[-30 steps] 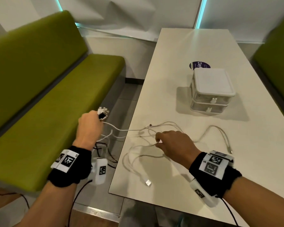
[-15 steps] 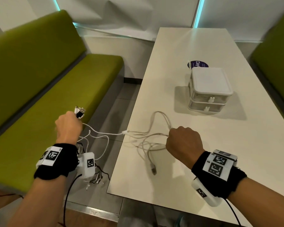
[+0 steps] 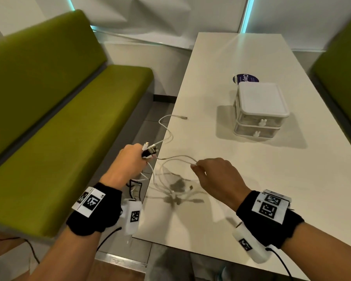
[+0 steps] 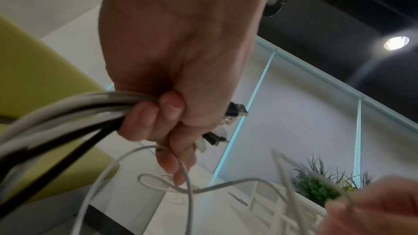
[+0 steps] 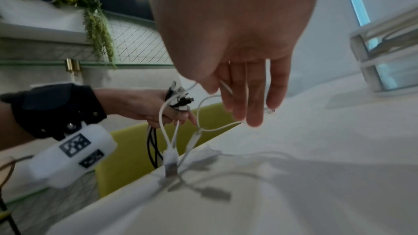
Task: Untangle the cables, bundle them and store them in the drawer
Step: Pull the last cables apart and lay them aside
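My left hand (image 3: 130,159) (image 4: 172,113) (image 5: 158,110) grips a bunch of white and black cables (image 4: 68,110) just off the table's left edge, their plug ends (image 3: 149,151) sticking out above the fist. From it white cables (image 3: 170,179) (image 5: 203,128) hang in loose loops over the table edge. My right hand (image 3: 207,171) (image 5: 239,96) hovers over the table and pinches one thin white cable between thumb and forefinger, the other fingers held straight. One cable end (image 3: 183,118) lies farther back on the table. The white two-drawer box (image 3: 259,110) stands behind, both drawers closed.
The white table (image 3: 251,179) runs away from me, with a dark round sticker (image 3: 245,79) behind the drawer box. A green bench (image 3: 59,128) stands left of the table, another green seat (image 3: 342,67) at the far right. Floor shows between bench and table.
My left hand has swung right from over the bench to the table's edge. My right hand, a fist before, now pinches a white strand higher up, and the cables have bunched nearer me.
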A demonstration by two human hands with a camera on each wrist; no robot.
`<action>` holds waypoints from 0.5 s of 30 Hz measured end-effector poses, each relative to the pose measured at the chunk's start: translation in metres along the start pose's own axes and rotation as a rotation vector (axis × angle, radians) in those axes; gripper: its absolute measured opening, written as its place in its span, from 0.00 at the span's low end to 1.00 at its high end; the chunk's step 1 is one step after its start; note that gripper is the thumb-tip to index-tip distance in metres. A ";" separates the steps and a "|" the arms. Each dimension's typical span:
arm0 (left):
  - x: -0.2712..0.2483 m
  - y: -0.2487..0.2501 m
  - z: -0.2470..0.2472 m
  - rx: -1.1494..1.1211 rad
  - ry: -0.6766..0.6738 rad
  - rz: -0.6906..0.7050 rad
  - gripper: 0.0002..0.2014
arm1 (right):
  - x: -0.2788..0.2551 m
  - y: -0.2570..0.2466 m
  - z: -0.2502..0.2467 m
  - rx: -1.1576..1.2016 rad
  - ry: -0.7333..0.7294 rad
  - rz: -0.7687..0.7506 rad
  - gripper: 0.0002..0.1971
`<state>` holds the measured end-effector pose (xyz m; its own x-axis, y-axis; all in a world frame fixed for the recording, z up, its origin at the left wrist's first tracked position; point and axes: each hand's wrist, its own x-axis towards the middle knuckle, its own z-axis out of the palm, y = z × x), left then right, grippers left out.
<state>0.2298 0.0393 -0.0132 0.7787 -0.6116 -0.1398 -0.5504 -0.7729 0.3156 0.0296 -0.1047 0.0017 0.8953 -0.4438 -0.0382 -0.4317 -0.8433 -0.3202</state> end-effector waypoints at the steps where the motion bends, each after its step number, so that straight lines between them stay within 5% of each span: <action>1: 0.000 0.001 0.001 0.002 -0.005 0.006 0.15 | 0.000 0.000 -0.001 0.012 0.042 0.027 0.20; 7: 0.000 -0.019 -0.019 0.065 0.204 -0.135 0.04 | -0.004 0.011 -0.010 -0.136 -0.016 0.181 0.15; 15: 0.004 -0.040 -0.049 0.040 0.413 -0.298 0.07 | -0.005 0.014 -0.006 -0.170 -0.075 0.217 0.12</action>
<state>0.2703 0.0760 0.0195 0.9533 -0.2520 0.1667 -0.2910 -0.9143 0.2817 0.0178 -0.1164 0.0032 0.7831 -0.6010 -0.1598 -0.6203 -0.7729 -0.1335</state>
